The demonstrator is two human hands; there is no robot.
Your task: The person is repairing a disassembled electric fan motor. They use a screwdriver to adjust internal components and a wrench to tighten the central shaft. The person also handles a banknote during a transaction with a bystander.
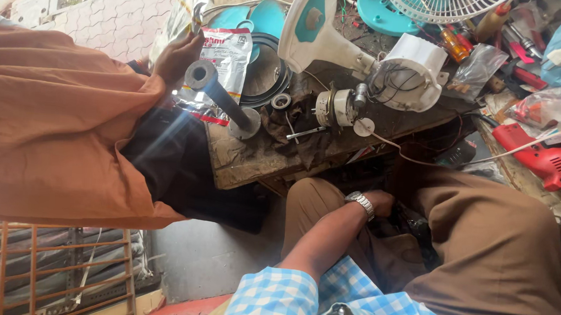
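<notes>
Hard daylight falls from the upper left across a cluttered wooden workbench (248, 159), washing out the pale paved ground (117, 14) beyond it. A streak of lens flare crosses the dark upright metal tube (222, 99) and the glossy white and red plastic pouch (225, 60). The white plastic fan housing (406, 71) is nearly blown out. Deep shadow fills the space under the bench, swallowing the wristwatch-wearing hand (380, 201). The wide lens bends the frame's edges; the orange cloth (43, 117) at left looks soft and stretched.

Shiny metal wristwatch (360, 200), grimy rough wooden bench (248, 159)
</notes>
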